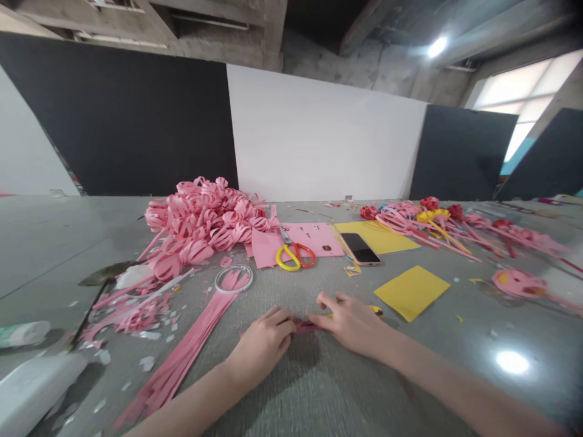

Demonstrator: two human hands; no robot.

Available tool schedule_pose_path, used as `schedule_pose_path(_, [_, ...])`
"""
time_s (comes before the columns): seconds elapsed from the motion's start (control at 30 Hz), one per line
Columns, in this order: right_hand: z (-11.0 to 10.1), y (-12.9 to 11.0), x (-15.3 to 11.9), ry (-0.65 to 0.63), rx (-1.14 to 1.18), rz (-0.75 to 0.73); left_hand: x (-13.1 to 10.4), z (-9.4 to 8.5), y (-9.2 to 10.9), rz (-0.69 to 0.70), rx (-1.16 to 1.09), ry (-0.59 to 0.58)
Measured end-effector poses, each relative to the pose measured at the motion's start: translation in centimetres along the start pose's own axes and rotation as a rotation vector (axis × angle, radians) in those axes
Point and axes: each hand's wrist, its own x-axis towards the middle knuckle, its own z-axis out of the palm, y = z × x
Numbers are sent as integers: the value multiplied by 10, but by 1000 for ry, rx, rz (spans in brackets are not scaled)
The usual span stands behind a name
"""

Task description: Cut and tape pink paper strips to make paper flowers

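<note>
A narrow pink paper strip (308,327) lies low over the grey floor between my two hands. My left hand (266,343) is closed, with its fingertips pinched on the strip's left part. At the other end my right hand (353,321) has its lowest digit pressed on the strip, while other fingers are curled above it. What lies under the fingertips is partly hidden. A small yellow object (376,310) shows behind my right hand, mostly covered. Left of my hands is a bundle of long pink paper strips (195,346), with a roll of tape (219,280) on its upper end.
Scissors (291,255) with yellow and red handles rest on pink sheets (264,247). A phone (359,249) lies by yellow paper (412,292). Pink paper flowers (200,215) are heaped at back left; more flowers (432,215) lie at right. White scraps (146,363) litter the left.
</note>
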Motion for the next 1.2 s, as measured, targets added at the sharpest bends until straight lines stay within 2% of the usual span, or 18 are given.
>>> schedule_pose_path(0.7, [2, 8, -4, -23, -8, -30, 0, 0, 0, 26, 3, 8])
schedule_pose_path(1.2, [1, 10, -7, 14, 3, -23, -1, 1, -1, 32, -15, 25])
